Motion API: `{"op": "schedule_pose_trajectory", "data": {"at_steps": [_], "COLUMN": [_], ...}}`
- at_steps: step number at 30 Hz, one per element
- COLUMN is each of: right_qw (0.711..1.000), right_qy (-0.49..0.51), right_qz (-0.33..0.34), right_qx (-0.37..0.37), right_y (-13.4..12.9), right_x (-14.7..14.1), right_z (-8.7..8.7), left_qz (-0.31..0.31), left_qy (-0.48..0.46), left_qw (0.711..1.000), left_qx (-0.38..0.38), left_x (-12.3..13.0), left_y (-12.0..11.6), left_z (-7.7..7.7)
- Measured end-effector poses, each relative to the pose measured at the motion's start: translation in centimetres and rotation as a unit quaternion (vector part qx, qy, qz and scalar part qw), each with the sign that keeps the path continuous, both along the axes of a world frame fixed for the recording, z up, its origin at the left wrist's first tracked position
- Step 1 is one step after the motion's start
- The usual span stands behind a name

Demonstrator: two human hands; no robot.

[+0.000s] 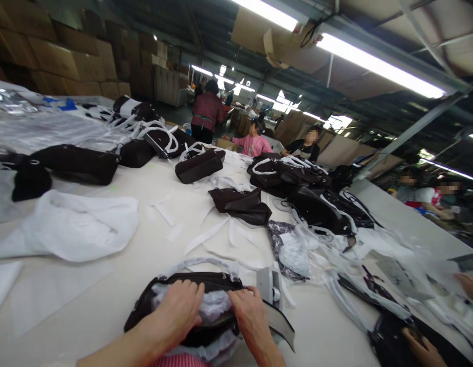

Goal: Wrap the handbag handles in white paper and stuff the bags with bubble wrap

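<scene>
A dark brown handbag [139, 306] lies in front of me with its mouth open, crumpled clear plastic stuffing [217, 304] bulging out. My left hand [178, 308] is in the mouth, its fingers bent and closed over the stuffing. At the bag's right end, my right hand [248, 310] grips the rim beside the stuffing, fingers curled. A wrapped handle [205, 261] arches over the far side of the bag. From the right end a flap or strap [280, 326] sticks out. Just behind it stands a grey device [269, 285], perhaps a tape dispenser.
White wrapping sheet [86, 224] lies at left. Several dark handbags [77, 163] line the table's far side, with more piled at right [320, 209]. Paper strips [230, 232] and a plastic bag [292, 255] lie between. A co-worker's hand [423, 349] holds another bag at right.
</scene>
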State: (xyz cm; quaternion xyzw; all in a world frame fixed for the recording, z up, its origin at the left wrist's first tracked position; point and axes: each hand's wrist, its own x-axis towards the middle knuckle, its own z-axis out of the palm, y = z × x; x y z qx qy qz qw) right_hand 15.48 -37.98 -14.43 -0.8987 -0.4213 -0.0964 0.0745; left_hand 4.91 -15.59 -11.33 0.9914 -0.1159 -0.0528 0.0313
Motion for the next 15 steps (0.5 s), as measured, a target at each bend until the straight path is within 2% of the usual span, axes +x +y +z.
{"op": "schedule_pose_trajectory", "data": {"at_steps": [2,3,6,8,10,12,15], "right_qw": [0.999,0.998,0.997,0.997,0.997,0.997,0.998], "right_qy": [-0.022,-0.027,-0.023,-0.013,-0.005,0.004,0.012], "right_qz": [-0.003,-0.004,-0.011,-0.030,-0.054,-0.069,-0.058], "right_qx": [0.044,0.056,0.077,0.072,0.051,0.023,0.005], "right_y": [0.1,0.1,-0.4,-0.9,-1.5,-1.8,-1.3], "right_x": [-0.1,-0.3,-0.8,-1.0,-1.0,-1.1,-1.8], "right_z": [-0.7,-0.9,-1.3,-1.6,-2.0,-2.1,-0.9], "left_qz": [-0.008,-0.016,-0.058,-0.078,-0.065,-0.035,0.018], "left_qy": [-0.021,-0.028,-0.047,-0.042,-0.030,0.000,0.064], "left_qw": [1.000,0.999,0.997,0.996,0.997,0.999,0.996], "left_qx": [-0.002,-0.003,-0.013,-0.022,-0.018,0.010,0.054], "left_x": [1.5,2.1,2.4,1.2,-0.4,-1.8,-2.2], "left_y": [-1.0,-1.1,0.5,2.0,3.0,3.2,2.5], "left_z": [0.6,0.4,-2.0,-3.8,-4.7,-4.4,-2.6]}}
